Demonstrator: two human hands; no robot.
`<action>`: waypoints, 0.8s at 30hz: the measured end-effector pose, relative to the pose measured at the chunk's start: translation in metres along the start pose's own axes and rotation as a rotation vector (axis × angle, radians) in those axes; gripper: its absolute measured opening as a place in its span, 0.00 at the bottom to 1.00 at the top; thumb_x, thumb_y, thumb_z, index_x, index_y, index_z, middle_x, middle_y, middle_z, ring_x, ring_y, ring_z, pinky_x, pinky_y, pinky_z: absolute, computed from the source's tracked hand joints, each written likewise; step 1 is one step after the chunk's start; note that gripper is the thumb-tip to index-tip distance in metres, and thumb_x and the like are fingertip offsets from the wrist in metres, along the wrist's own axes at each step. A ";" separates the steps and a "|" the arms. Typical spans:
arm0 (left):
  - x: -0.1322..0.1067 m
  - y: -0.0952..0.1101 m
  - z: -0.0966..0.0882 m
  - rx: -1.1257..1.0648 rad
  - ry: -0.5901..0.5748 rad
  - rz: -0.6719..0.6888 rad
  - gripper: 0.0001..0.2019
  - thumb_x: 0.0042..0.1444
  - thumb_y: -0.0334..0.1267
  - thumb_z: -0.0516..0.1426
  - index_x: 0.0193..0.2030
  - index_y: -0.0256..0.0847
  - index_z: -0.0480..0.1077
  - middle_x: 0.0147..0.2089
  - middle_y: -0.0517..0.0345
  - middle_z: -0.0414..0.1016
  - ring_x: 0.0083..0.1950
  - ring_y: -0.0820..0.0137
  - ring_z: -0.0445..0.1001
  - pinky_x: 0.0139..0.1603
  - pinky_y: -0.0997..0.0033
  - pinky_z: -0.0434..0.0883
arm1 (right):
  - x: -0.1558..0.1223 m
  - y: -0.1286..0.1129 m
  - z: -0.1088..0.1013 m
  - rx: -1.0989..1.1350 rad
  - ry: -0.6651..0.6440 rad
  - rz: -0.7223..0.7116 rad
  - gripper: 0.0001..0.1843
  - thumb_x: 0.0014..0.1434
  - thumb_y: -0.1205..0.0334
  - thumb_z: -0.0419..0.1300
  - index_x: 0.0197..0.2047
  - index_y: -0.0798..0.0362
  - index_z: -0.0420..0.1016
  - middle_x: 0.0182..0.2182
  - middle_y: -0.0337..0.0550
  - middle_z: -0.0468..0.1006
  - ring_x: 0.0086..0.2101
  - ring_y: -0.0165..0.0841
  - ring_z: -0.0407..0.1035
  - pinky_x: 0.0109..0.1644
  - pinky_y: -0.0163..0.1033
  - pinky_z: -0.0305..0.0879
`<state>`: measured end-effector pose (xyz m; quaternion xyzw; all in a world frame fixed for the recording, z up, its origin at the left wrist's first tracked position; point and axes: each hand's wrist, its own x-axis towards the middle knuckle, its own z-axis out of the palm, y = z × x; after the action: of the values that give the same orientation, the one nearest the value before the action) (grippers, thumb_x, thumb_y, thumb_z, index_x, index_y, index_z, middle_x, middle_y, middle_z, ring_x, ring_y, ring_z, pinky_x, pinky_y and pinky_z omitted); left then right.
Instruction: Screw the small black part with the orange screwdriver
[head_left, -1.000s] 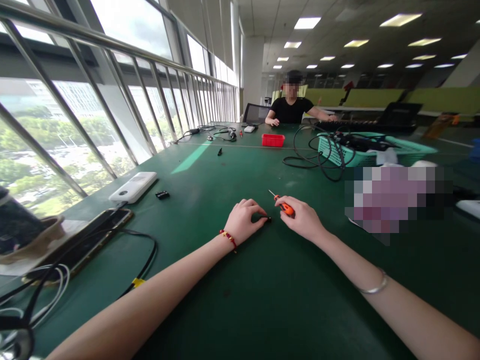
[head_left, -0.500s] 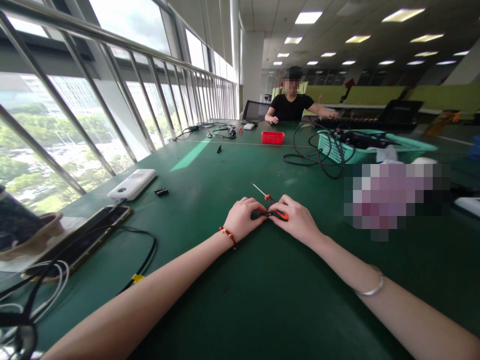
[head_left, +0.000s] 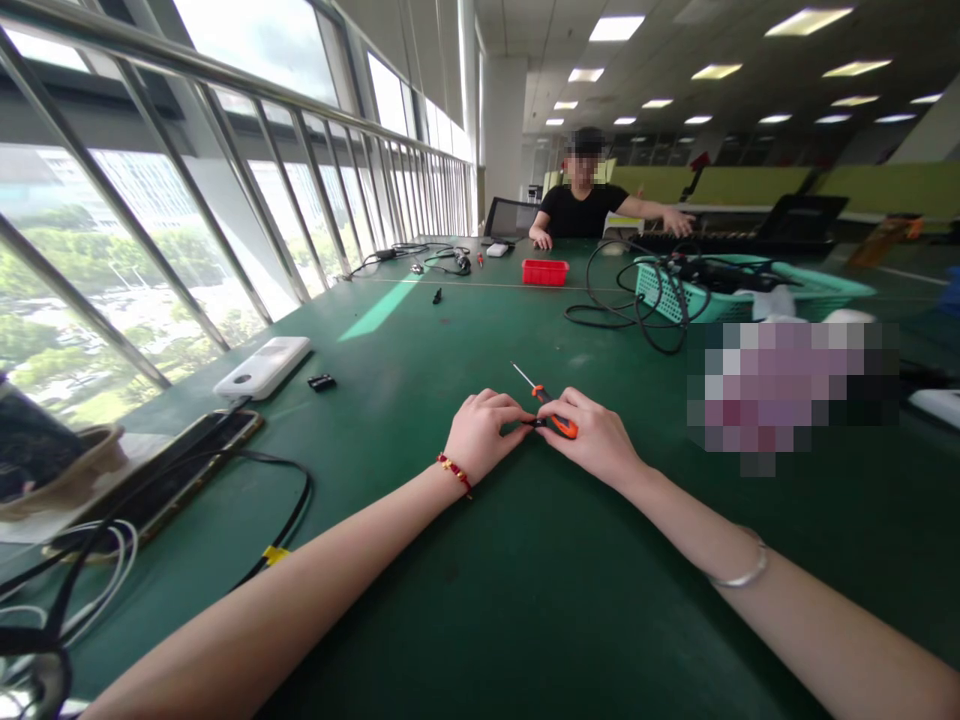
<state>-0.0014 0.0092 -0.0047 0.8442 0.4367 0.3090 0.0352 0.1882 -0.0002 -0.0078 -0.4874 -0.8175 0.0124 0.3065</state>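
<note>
Both hands meet above the green table [head_left: 450,570]. My right hand [head_left: 592,438] is closed around an orange-and-black screwdriver [head_left: 564,426], whose thin metal shaft points away and to the left. Between the fingertips of both hands is a small black part [head_left: 537,423]; its kind is too small to make out. My left hand [head_left: 484,428] pinches that part from the left with thumb and fingers. The fingers partly cover the part and the handle.
A black piece [head_left: 322,382], a white power bank [head_left: 264,367] and a phone [head_left: 172,470] with cables lie left. Farther off are a red tray [head_left: 545,272], a teal basket [head_left: 810,290] of cables and a seated person [head_left: 585,210]. A blurred pinkish object [head_left: 780,390] lies right.
The screwdriver has tilted slightly, its tip shifting a little right. My hands stay together at the small black part. The person across the table has moved an outstretched hand.
</note>
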 end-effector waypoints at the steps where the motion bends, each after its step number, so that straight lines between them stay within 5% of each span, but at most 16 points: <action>1: 0.000 0.000 0.000 0.007 0.004 0.006 0.07 0.57 0.39 0.58 0.39 0.46 0.79 0.39 0.58 0.79 0.43 0.65 0.70 0.45 0.63 0.67 | 0.000 0.000 0.000 -0.003 -0.006 0.007 0.08 0.58 0.57 0.58 0.40 0.46 0.74 0.35 0.36 0.70 0.32 0.27 0.69 0.33 0.32 0.60; 24: 0.000 -0.002 0.000 -0.055 0.017 0.012 0.07 0.57 0.38 0.58 0.39 0.45 0.78 0.39 0.59 0.78 0.41 0.67 0.71 0.46 0.65 0.68 | 0.000 0.002 -0.002 0.035 -0.028 -0.019 0.08 0.60 0.57 0.56 0.42 0.47 0.73 0.36 0.38 0.73 0.34 0.29 0.70 0.34 0.33 0.60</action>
<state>-0.0026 0.0104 -0.0050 0.8427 0.4234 0.3283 0.0529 0.1905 0.0004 -0.0062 -0.4740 -0.8260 0.0309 0.3035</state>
